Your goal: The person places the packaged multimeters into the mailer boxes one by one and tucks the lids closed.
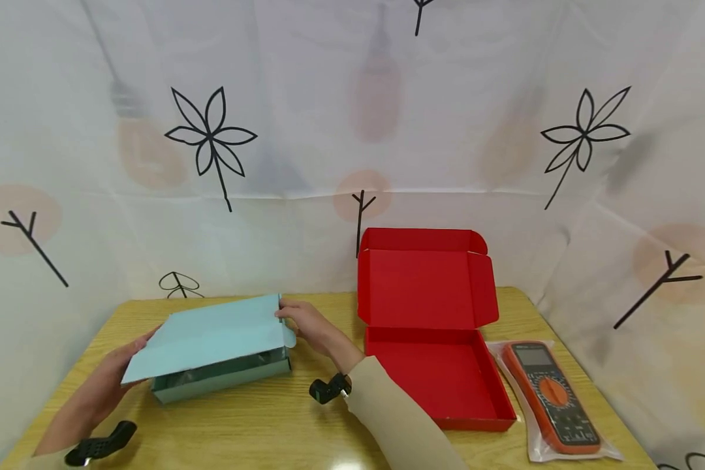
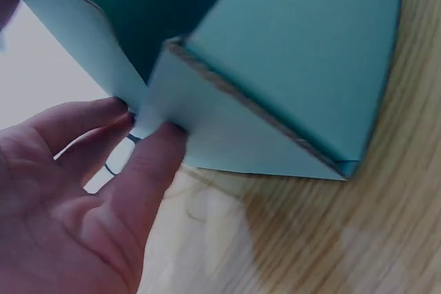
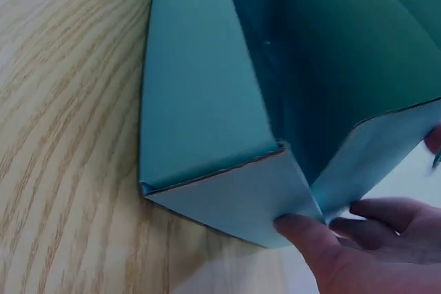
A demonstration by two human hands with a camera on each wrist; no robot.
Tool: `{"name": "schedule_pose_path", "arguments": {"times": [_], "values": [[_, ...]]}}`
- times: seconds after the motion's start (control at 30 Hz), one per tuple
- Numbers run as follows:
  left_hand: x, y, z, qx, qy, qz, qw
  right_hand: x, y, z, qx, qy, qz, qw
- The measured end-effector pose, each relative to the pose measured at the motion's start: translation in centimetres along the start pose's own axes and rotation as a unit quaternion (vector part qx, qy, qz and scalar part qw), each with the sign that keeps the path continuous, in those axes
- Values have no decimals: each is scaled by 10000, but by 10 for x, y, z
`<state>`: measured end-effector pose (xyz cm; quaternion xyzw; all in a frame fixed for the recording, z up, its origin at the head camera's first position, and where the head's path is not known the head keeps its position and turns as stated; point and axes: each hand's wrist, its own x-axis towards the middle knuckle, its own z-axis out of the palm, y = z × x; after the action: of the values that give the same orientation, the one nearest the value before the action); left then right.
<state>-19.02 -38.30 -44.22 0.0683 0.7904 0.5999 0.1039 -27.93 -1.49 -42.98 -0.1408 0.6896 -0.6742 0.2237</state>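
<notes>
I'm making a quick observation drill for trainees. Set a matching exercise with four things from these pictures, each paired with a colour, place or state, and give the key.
Column one
1. light-blue box
2. red box
3. multimeter
4. left hand

Column two
A. orange and black, to the right of another listed thing
B. at the left end of a container, touching it
C. has a partly closed lid, with a gap along the front
D. has a raised lid, its inside plainly visible from the head view

Right pairs: 1-C, 2-D, 3-A, 4-B
</notes>
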Motion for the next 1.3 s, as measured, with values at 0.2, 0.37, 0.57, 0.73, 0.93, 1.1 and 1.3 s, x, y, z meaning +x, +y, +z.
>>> {"name": "schedule_pose_path", "arguments": {"times": [0.2, 0.37, 0.57, 0.73, 0.93, 1.1, 1.3], "values": [[6, -2, 2, 17, 60, -22, 10000, 2, 0, 3, -282, 117, -19, 9995], [10, -4, 2, -245, 26, -61, 9997, 3, 1, 3, -410, 190, -67, 9990], [14, -10, 4, 293, 185, -169, 9993, 6, 6, 1, -915, 253, -264, 9951], [16, -12, 5, 390, 249, -103, 9989, 8, 7, 1, -1021, 315, -267, 9939], [19, -11, 8, 466, 363, -267, 9979, 11, 12, 0, -1168, 455, -391, 9913], [23, -8, 10, 692, 452, -358, 9959, 14, 16, 1, -1202, 641, -458, 9896], [25, -6, 11, 701, 438, -201, 9964, 16, 15, 4, -1219, 907, -435, 9874]]}}
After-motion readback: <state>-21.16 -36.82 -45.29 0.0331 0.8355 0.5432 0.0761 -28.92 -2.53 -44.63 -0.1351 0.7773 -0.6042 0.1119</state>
